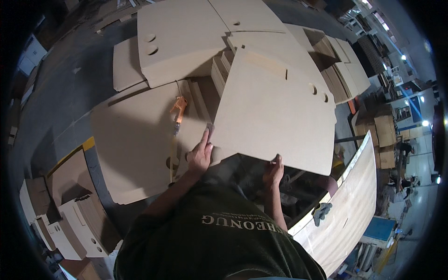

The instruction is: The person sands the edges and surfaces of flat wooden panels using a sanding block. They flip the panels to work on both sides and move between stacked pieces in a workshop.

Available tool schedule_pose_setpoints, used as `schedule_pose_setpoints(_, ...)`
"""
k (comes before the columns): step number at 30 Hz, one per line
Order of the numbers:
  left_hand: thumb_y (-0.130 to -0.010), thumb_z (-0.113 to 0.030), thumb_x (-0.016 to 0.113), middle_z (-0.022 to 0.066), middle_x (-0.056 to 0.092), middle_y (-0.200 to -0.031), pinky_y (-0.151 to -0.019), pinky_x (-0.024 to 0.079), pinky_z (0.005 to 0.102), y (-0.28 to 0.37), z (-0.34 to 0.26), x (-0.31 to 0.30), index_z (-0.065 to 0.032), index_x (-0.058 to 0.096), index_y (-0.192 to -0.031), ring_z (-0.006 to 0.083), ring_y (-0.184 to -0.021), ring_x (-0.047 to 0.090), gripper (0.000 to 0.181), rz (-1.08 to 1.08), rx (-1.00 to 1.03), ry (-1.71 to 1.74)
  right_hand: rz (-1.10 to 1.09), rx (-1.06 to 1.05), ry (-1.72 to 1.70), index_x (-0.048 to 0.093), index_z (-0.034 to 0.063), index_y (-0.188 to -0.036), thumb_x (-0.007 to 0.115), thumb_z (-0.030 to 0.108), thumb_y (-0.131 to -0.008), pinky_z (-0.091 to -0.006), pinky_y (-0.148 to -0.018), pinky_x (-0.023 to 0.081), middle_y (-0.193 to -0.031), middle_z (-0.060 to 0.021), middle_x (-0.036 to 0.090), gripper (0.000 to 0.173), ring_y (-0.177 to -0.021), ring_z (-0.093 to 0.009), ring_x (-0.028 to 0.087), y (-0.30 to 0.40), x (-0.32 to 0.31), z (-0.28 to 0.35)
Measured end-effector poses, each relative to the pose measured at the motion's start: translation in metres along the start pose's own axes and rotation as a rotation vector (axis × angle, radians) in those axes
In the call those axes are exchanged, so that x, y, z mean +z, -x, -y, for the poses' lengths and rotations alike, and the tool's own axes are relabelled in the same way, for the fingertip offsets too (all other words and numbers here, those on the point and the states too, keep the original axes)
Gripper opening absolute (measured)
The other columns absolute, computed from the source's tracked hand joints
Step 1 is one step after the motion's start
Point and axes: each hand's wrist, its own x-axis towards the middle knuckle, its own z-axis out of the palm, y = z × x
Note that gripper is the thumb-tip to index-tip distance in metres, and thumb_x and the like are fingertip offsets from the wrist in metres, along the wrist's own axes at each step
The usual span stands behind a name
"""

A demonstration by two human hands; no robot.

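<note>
A large flat fibreboard panel (273,112) with two round holes and a short slot lies tilted before me over other boards. My left hand (200,156) is at its near left corner, with a small dark block (210,128) at the fingertips; the block's kind is unclear. My right hand (273,171) grips the panel's near edge, the thumb on top and the other fingers largely hidden. Left of the panel, an orange-handled air blow gun (180,108) on a yellow hose (173,154) rests on a stack of similar panels (136,140).
More stacked panels (182,31) stand beyond, with others at the right (339,77) and lower left (84,224). A grey glove (321,213) lies on a pale wooden board (350,199) at my right. Cardboard boxes (385,131) stand farther right.
</note>
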Motion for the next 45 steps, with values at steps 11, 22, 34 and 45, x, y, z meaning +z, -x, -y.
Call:
schedule_pose_setpoints(11,-0.097,-0.022,0.051,0.0134,0.067,-0.107,-0.067,0.053,0.0406,-0.03,-0.03,-0.02,-0.0138,0.044,-0.143,0.0325,-0.081,0.065,0.048,0.16,-0.243,-0.062,0.538,0.41,0.093,0.057,0.0118,-0.089,0.063,0.038,-0.093,-0.0312,-0.073,0.046,-0.08,-0.0089,0.064,0.027,-0.074,-0.02,0.06,0.042,0.016,-0.021)
schedule_pose_setpoints(22,-0.101,-0.03,0.046,0.0136,0.069,-0.114,-0.075,0.054,0.0353,-0.103,0.026,-0.042,-0.0246,0.047,-0.142,0.0184,-0.088,0.068,0.042,0.063,-0.412,-0.199,-0.276,-0.562,1.643,0.029,0.0066,-0.148,0.076,0.054,-0.075,-0.0451,-0.113,0.029,-0.149,-0.0263,0.033,0.098,-0.138,-0.041,0.033,-0.1,-0.12,0.164)
schedule_pose_setpoints(34,-0.1,-0.023,0.045,0.009,0.054,-0.139,-0.097,0.046,0.0316,-0.111,0.017,-0.018,-0.0152,0.036,-0.148,0.0211,-0.12,0.057,0.049,0.553,0.073,-0.054,0.029,-0.604,0.976,0.015,-0.0042,-0.149,0.08,0.032,-0.078,-0.0382,-0.118,0.016,-0.156,-0.023,0.019,0.103,-0.146,-0.03,0.016,-0.124,-0.145,0.146)
schedule_pose_setpoints(45,-0.097,-0.013,0.052,0.013,0.026,-0.157,-0.111,0.03,0.0329,-0.022,-0.023,0.082,-0.0073,0.025,-0.152,0.0265,-0.143,0.029,0.062,0.527,-0.02,1.314,-0.04,-0.223,0.703,0.052,-0.0049,-0.132,0.061,0.04,-0.092,-0.0315,-0.102,0.039,-0.129,-0.0125,0.059,0.061,-0.118,-0.021,0.054,-0.167,-0.209,0.123)
